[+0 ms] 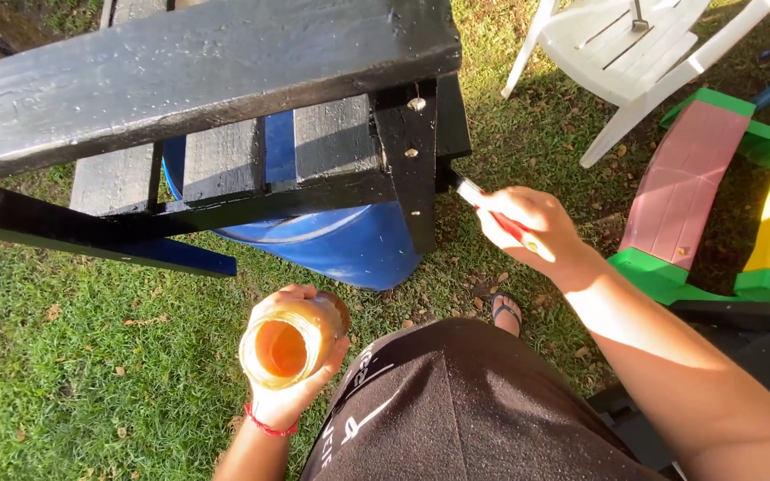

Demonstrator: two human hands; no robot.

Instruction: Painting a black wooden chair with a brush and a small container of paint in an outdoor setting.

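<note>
1. The left hand has its grip closed around an open glass jar of amber liquid, held low over the grass.
2. The right hand has its grip wrapped tight on a red-handled paintbrush.
3. The brush tip touches the edge of a black-painted wooden chair.
4. A blue barrel stands under that chair.
5. A white chair sits well apart, beyond the right hand.

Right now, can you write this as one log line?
left hand: holds open jar | right hand: holds paintbrush, bristles at black wooden chair | chair sits on blue barrel
</note>
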